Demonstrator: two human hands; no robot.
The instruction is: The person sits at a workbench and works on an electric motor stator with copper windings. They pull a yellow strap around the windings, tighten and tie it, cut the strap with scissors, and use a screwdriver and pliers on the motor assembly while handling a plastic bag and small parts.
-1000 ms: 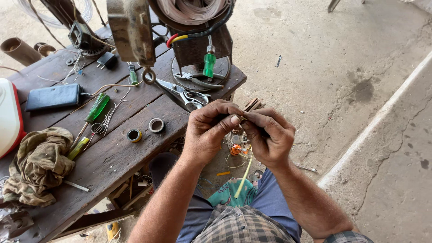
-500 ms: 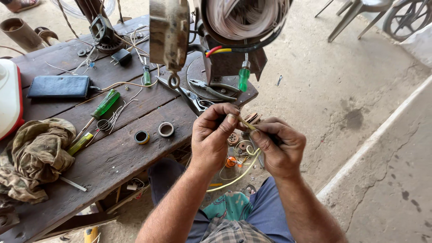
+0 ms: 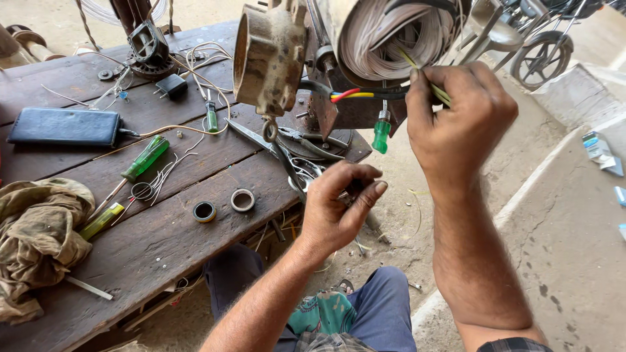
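From the head camera, a dark, worn wooden workbench [image 3: 163,241] stands on a concrete floor [image 3: 574,248]; on the bench lie a rag [image 3: 36,238], two tape rolls [image 3: 223,205], a green-handled screwdriver [image 3: 145,158] and a black case [image 3: 65,126]. A wire coil [image 3: 391,39] sits at the bench's far end, its open end facing the camera. The right hand [image 3: 460,117] pinches a thin yellow-green sleeve [image 3: 430,81] that runs diagonally up-left into the coil. The left hand [image 3: 339,208] hangs lower, at the bench edge, fingers curled inward; whether they hold anything cannot be told.
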